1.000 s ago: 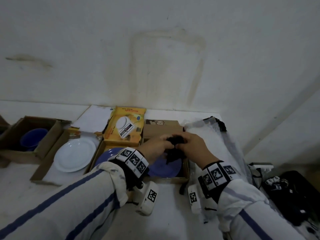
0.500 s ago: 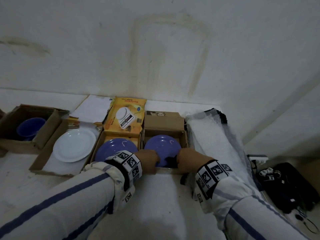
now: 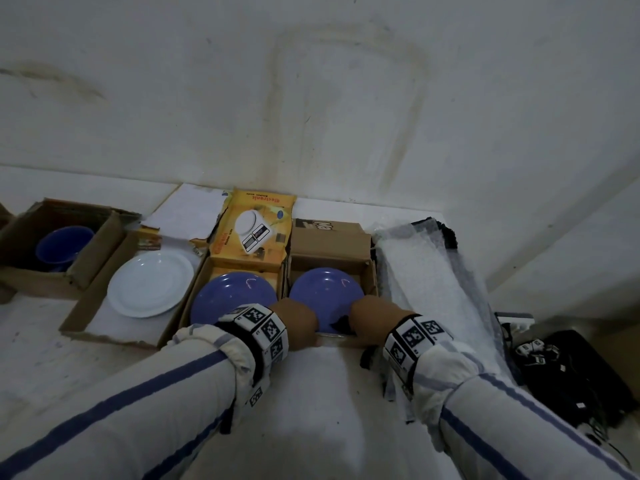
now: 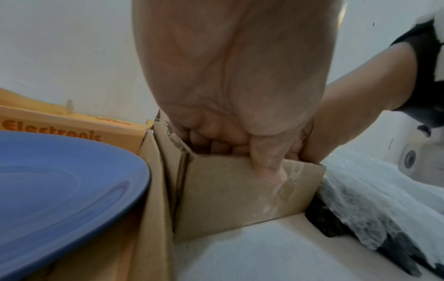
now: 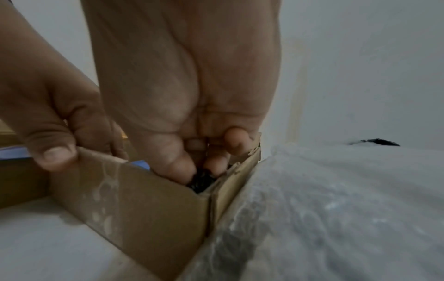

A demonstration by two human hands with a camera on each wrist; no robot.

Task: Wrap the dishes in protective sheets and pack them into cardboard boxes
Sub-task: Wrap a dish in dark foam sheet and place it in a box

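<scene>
A blue plate lies in a small brown cardboard box. My left hand grips the box's near wall, with its thumb outside and its fingers curled inside. My right hand pinches a crumpled black sheet down in the box's near right corner; the same black sheet shows between the hands over the plate's near edge. A second blue plate lies in the yellow box to the left. Clear bubble wrap lies right of the box.
A white plate sits on an open cardboard tray further left. A blue cup stands in a box at the far left. The yellow scale box lid stands open at the back. Black gear lies at the right, off the white surface.
Both hands came down and toward me, from above the box to its near wall. The black sheet went down with them into the box, uncovering the blue plate.
</scene>
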